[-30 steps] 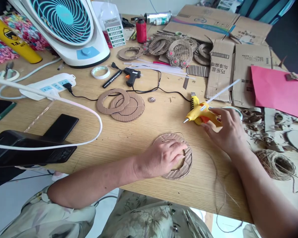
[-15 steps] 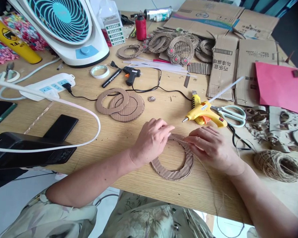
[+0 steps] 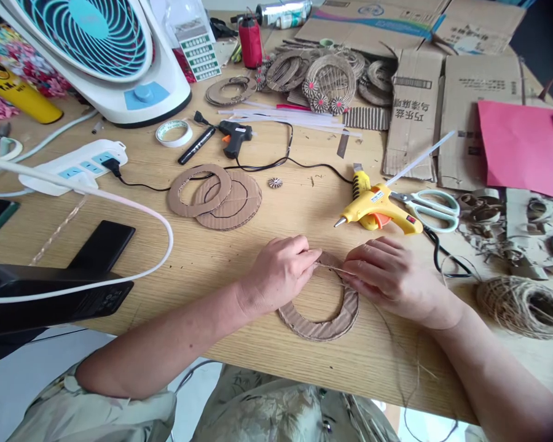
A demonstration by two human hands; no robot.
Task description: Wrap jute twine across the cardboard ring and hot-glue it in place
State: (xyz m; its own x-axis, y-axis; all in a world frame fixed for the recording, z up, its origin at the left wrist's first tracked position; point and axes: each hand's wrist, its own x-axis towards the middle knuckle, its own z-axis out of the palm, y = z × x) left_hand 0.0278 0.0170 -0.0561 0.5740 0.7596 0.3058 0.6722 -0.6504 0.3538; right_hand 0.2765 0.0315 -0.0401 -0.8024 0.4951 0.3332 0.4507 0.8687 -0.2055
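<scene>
A corrugated cardboard ring (image 3: pixel 320 329) lies on the table close to its front edge. A thin strand of twine (image 3: pixel 330 266) runs taut across the ring's upper part, between both hands. My left hand (image 3: pixel 281 270) pinches one end of it over the ring's upper left. On the right side, my right hand (image 3: pixel 384 270) grips the twine with closed fingers, partly covering the ring. From there the strand hangs down past the table edge. The ball of twine (image 3: pixel 502 306) sits to the right of my right forearm.
Ahead lie a yellow glue gun (image 3: pixel 368 209), scissors (image 3: pixel 435 210), and a cardboard ring overlapping a cardboard disc (image 3: pixel 249 202). A power strip (image 3: pixel 78 162), white cable and fan (image 3: pixel 142 95) stand left. Finished rings (image 3: pixel 332 77) and flattened cardboard (image 3: pixel 412 116) fill the back.
My left hand has closed its fingers onto the twine, and the strand is now stretched between both hands. The view has shifted slightly.
</scene>
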